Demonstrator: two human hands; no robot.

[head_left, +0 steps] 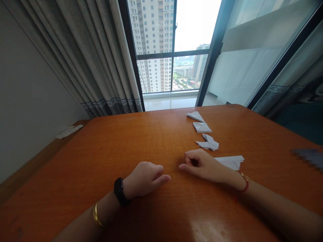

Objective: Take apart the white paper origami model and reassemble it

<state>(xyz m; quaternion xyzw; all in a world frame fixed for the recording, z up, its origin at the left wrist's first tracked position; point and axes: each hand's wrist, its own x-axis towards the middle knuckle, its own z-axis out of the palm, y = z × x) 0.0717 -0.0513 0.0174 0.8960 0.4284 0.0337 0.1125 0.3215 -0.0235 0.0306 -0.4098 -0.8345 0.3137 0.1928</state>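
My left hand (pixel 145 178) rests on the wooden table (pixel 121 141), its fingers curled into a loose fist and its thumb stretched to the right. Nothing shows in it. Across a small gap lies my right hand (pixel 199 164), fingers also curled in, thumb pointing left, with nothing visible inside. Just behind the right wrist is a folded white paper plane (pixel 230 162), partly covered by that hand. Beyond it, a folded paper shape with two pointed ends (pixel 209 143), a flat folded paper piece (pixel 202 127) and a folded paper triangle (pixel 196 116) form a row going away from me.
Past the table's far edge is a tall window (pixel 174 53) with buildings outside. A grey curtain (pixel 101 50) hangs at the left, and a white paper strip (pixel 69 131) lies by the left edge. A blurred dark item (pixel 309 157) sits at the right edge.
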